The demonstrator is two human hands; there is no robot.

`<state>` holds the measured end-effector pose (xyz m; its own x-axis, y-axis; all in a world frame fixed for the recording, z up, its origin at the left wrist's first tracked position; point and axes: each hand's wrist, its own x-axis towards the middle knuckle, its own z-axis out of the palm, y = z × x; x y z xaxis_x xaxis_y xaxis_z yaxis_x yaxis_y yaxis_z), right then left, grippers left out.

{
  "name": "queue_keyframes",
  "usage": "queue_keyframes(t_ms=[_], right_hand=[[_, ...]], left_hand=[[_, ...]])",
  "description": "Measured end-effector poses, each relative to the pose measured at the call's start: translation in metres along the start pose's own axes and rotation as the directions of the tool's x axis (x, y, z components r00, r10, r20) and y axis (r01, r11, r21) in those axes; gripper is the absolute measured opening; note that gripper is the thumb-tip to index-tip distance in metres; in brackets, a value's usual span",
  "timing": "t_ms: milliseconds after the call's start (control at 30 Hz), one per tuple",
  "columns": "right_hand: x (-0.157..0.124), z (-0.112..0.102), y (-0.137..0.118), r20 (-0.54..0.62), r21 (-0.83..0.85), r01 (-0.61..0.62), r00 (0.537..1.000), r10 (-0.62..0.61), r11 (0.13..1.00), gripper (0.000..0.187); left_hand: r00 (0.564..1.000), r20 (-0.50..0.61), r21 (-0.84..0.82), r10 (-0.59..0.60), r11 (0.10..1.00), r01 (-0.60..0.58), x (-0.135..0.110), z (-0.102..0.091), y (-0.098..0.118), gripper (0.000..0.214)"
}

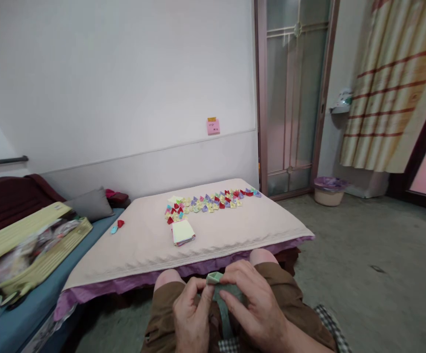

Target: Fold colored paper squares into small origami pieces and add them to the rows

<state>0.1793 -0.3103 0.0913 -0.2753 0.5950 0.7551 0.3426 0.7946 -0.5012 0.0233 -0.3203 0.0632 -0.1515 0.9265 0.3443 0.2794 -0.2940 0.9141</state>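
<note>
A small folded piece of light green paper (214, 278) is held up over my lap, between both hands. My left hand (194, 311) pinches its left end between thumb and fingers. On the right end, the fingertips of my right hand (253, 304) press against the paper, with the thumb a little apart below. Beyond my knees, a stack of square paper sheets (183, 231), pale yellow on top, lies on the cloth-covered table (242, 230). Behind the stack runs a long cluster of small folded paper pieces (207, 202) in red, yellow, purple and blue.
Two small pieces, one red (120, 223) and one blue (114, 229), sit at the table's left. A sofa (51, 274) with a grey pillow (93, 204) and an opened yellow case (32, 245) stands left. A lined bin (329, 192) is on the floor at right.
</note>
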Motion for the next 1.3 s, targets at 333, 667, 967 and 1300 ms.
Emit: queue_keyframes(t_ms=[333,667,967,1300], right_hand=[[0.004,-0.001,0.009,0.089,0.192,-0.301,0.953,0.289,0.934,0.003],[0.010,-0.006,0.024,0.464,0.634,-0.648,0.755,0.463,0.422,0.017],[0.006,0.003,0.030,0.619,0.679,-0.726,0.647,0.445,0.112,0.014],[0.006,0.010,0.038,0.687,0.712,-0.655,0.574,0.444,-0.254,0.009]], left_hand=[[0.995,0.048,0.095,0.088,0.991,-0.092,0.001,-0.002,0.008,0.022],[0.970,0.225,-0.221,-0.088,0.965,0.139,0.008,-0.005,0.005,0.029],[0.909,0.365,-0.585,-0.199,0.711,0.391,0.009,-0.001,0.018,0.008],[0.887,0.357,-0.734,-0.294,0.499,0.461,0.010,0.000,0.019,0.015]])
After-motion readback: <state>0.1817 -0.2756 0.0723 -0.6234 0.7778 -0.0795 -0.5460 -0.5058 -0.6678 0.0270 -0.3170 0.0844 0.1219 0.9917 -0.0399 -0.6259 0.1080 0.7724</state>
